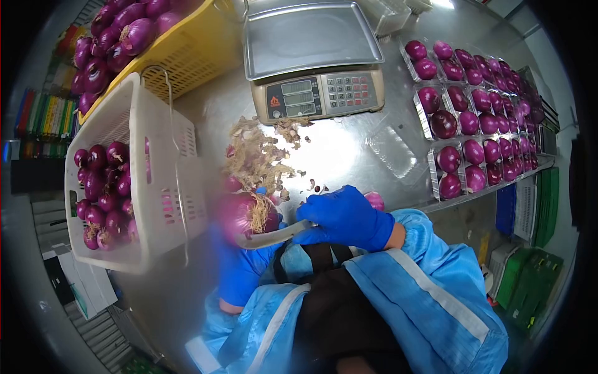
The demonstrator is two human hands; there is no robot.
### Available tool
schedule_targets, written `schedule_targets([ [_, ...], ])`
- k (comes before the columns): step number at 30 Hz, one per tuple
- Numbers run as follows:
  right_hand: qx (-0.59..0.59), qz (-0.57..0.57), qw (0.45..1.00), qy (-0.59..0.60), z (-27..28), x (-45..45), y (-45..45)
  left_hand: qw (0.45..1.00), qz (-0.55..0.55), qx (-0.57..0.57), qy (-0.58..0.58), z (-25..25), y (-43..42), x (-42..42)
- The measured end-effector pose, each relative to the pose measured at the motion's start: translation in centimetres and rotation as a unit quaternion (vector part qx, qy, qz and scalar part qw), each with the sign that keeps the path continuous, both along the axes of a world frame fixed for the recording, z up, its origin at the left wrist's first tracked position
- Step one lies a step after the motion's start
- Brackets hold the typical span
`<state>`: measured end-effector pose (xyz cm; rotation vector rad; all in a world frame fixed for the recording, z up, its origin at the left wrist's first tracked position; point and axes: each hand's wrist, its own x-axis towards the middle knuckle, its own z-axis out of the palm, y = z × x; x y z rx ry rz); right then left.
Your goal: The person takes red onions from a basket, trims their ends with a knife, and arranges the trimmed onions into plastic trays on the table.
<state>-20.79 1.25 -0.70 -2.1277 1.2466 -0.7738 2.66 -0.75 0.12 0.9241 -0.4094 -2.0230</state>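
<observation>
One red onion [235, 215] is up in the near middle of the scene, just left of centre, and its hairy root end [259, 213] faces right, roughly at the knife hand. So its root-to-tip axis looks more or less left-right to me, though the left side is too blurry to swear by. The left hand [240, 271] is the closer one, cupped around it from the left and underneath. The right hand [342, 217] sits off to the right, fist closed on a knife [277, 237] whose blade points back left across the onion's near side, below the roots. Can't tell if the edge is actually touching skin.

Going outward: dry peel scraps [252, 153] just beyond on the metal table [339, 146], another onion [375, 201] peeking out past the right hand, a white crate [141, 206] of onions to the left, the scale [317, 93] on the far side, packed onions [476, 124] far right.
</observation>
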Motion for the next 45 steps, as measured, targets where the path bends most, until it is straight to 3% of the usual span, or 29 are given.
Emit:
schedule_targets([
  [1, -0.006, 0.002, 1.000, 0.001, -0.2, 0.1, 0.0, 0.994, -0.021, -0.063, -0.085, -0.4, 0.0, -0.4],
  [2, -0.011, 0.004, 1.000, 0.003, -0.3, 0.2, -0.1, 0.995, -0.017, -0.055, -0.085, -0.1, 0.4, -0.7],
  [4, -0.026, -0.001, 1.000, 0.009, -1.0, 0.1, -0.4, 0.999, -0.007, 0.033, -0.006, 1.7, 0.3, -1.2],
  [6, -0.041, -0.014, 0.999, 0.020, -2.1, -0.3, -0.8, 0.969, 0.006, 0.193, 0.153, 2.5, 0.1, -0.9],
  [9, -0.050, -0.021, 0.998, 0.020, -1.3, -0.5, -1.0, 0.947, -0.037, 0.215, 0.235, 2.3, 0.0, -1.2],
  [12, -0.074, -0.025, 0.996, -0.034, -0.6, -0.1, -1.2, 0.955, -0.021, 0.228, 0.187, 0.3, 1.0, -0.7],
  [15, -0.062, -0.022, 0.998, -0.018, -4.7, -1.9, -0.9, 0.975, 0.004, 0.214, 0.065, 0.6, 1.2, -1.4],
  [18, 0.241, -0.035, 0.968, -0.051, -8.5, -3.0, 1.0, 0.934, 0.015, 0.310, 0.176, -2.6, 1.1, 0.6],
  [21, 0.296, -0.042, 0.947, -0.122, -6.6, -2.7, 1.3, 0.936, 0.061, 0.302, 0.170, -1.9, 1.4, 0.6],
  [25, 0.055, -0.032, 0.997, -0.053, -2.8, -0.5, 0.3, 0.949, 0.043, 0.260, 0.172, -0.9, 1.0, -0.3],
  [28, 0.033, -0.006, 0.999, -0.016, -1.8, -0.7, -0.3, 0.941, -0.024, 0.241, 0.238, -0.4, 1.1, -0.9],
  [31, -0.003, -0.003, 1.000, -0.019, -1.6, -0.8, -0.1, 0.947, -0.039, 0.223, 0.227, 0.1, 1.4, -1.8],
  [35, -0.046, 0.012, 0.999, -0.017, -2.6, -1.6, 0.1, 0.991, -0.030, 0.126, -0.015, 1.0, 2.4, -2.2],
  [38, 0.157, -0.060, 0.986, -0.005, -8.1, -4.9, 1.1, 0.989, -0.017, 0.046, -0.142, -0.3, 3.1, -1.4],
  [41, 0.355, -0.067, 0.926, -0.110, -4.5, -5.1, 1.7, 0.993, 0.049, 0.102, -0.045, 0.7, 2.9, -0.8],
  [42, 0.411, -0.061, 0.905, -0.088, -3.2, -4.3, 1.1, 0.988, 0.066, 0.142, 0.005, 0.6, 2.3, -0.8],
  [43, 0.338, -0.064, 0.929, -0.133, -2.0, -3.7, 0.6, 0.979, 0.079, 0.179, 0.058, 0.5, 1.7, -1.1],
  [45, 0.194, -0.075, 0.954, -0.217, -0.5, -2.2, 0.8, 0.992, 0.019, 0.040, -0.119, 0.4, 1.8, -2.1],
])
